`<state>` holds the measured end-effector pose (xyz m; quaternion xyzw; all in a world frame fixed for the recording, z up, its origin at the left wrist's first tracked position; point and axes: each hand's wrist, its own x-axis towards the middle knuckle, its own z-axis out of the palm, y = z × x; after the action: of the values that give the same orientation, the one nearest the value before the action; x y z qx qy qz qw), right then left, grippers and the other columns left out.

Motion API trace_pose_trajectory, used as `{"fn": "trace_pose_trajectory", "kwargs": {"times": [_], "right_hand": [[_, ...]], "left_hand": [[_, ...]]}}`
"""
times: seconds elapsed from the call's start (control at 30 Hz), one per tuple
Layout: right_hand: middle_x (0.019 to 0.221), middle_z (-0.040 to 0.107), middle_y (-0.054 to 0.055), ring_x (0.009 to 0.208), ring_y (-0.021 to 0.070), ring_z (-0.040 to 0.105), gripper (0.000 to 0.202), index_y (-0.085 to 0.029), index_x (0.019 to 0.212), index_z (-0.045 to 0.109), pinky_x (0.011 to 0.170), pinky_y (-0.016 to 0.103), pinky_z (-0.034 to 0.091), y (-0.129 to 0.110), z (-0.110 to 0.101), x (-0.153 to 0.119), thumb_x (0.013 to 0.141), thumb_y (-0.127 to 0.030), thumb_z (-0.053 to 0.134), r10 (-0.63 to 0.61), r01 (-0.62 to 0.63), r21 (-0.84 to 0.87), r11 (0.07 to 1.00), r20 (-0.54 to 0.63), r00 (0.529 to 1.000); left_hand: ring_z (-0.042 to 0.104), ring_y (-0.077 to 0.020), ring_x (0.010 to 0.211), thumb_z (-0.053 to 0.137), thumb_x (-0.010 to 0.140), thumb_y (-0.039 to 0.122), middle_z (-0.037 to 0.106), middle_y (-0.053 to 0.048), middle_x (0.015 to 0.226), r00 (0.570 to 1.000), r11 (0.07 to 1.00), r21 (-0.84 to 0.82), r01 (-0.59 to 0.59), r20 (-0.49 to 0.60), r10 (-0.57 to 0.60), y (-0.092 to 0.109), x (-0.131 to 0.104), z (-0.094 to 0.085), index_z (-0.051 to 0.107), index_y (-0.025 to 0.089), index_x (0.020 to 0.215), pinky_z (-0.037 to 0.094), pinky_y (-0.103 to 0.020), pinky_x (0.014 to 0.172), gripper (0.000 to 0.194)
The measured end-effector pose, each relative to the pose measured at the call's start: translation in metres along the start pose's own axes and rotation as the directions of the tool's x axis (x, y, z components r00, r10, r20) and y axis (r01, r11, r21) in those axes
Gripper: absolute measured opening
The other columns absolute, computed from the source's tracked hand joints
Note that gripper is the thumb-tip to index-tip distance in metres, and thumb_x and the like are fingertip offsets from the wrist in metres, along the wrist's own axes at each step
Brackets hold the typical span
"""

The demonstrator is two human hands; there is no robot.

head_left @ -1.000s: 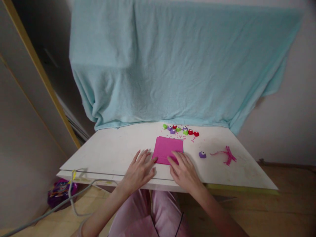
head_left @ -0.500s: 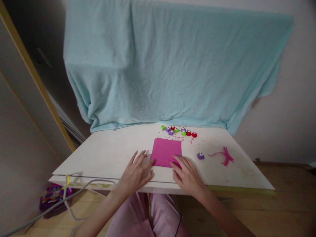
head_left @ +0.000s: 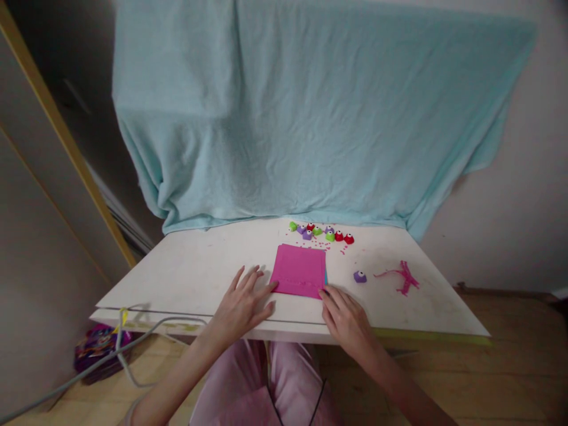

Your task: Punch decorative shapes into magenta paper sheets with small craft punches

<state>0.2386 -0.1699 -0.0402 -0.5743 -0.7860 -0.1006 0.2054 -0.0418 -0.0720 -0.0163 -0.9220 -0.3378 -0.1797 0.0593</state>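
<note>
A stack of pink square paper sheets [head_left: 300,266] lies near the front edge of the white table, with a sliver of blue showing at its right side. A raised or torn line runs across its lower part. My left hand [head_left: 245,300] is spread on the table, its index fingertip touching the stack's lower left corner. My right hand [head_left: 345,313] has its fingers drawn together at the lower right corner; whether they pinch the paper is hard to make out.
Several small red, green and purple pieces with eyes [head_left: 329,235] stand behind the stack among pink scraps. A purple piece [head_left: 360,276] and pink torn strips [head_left: 404,277] lie at right. A grey cable [head_left: 164,321] crosses the left front edge.
My right hand has moved right, off the lower part of the paper to its corner, uncovering the line there. My left hand has hardly moved.
</note>
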Motion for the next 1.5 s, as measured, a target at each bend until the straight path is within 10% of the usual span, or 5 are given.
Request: {"fn": "trace_pose_trajectory", "kwargs": {"times": [0.47,0.6,0.83,1.5], "right_hand": [[0.119,0.061,0.013,0.108,0.0253,0.059,0.033,-0.017,0.117,0.059,0.093,0.044,0.051,-0.003,0.002,-0.002,0.09,-0.01,0.041,0.061,-0.051,0.106,0.993,-0.085,0.995],[0.116,0.062,0.012,0.109,0.0248,0.058,0.033,-0.018,0.117,0.059,0.094,0.045,0.05,-0.005,0.002,-0.003,0.09,-0.01,0.04,0.104,-0.086,0.168,0.982,-0.107,0.989],[0.121,0.059,0.011,0.113,0.024,0.056,0.034,-0.019,0.121,0.055,0.098,0.045,0.047,-0.006,-0.001,-0.005,0.092,-0.012,0.04,0.137,-0.118,0.221,0.968,-0.074,0.988],[0.123,0.059,0.01,0.113,0.0246,0.057,0.038,-0.023,0.128,0.053,0.095,0.044,0.05,-0.005,0.004,-0.005,0.092,-0.015,0.04,0.177,-0.151,0.225,0.963,-0.104,0.979]], "left_hand": [[0.038,-0.0321,0.132,0.058,0.08,0.055,0.052,-0.012,0.131,0.981,0.993,0.016,0.114,-0.16,-0.11,-0.001,0.002,0.009,0.058,0.023,0.116,0.016,-0.058,0.114,0.048],[0.039,-0.031,0.131,0.053,0.084,0.054,0.053,-0.015,0.129,0.953,0.973,-0.013,0.23,-0.202,-0.228,0.025,0.015,0.008,0.054,0.017,0.12,0.013,-0.057,0.115,0.052],[0.029,-0.0255,0.138,0.044,0.091,0.045,0.037,-0.008,0.149,0.996,0.996,-0.081,0.032,-0.076,-0.038,0.074,0.031,0.021,0.038,0.022,0.142,0.019,-0.05,0.116,0.056],[0.025,-0.0226,0.141,0.037,0.094,0.05,0.027,-0.009,0.153,0.992,0.992,-0.078,0.096,-0.075,-0.102,0.073,0.03,0.032,0.018,0.02,0.15,0.023,-0.045,0.115,0.067]]}}
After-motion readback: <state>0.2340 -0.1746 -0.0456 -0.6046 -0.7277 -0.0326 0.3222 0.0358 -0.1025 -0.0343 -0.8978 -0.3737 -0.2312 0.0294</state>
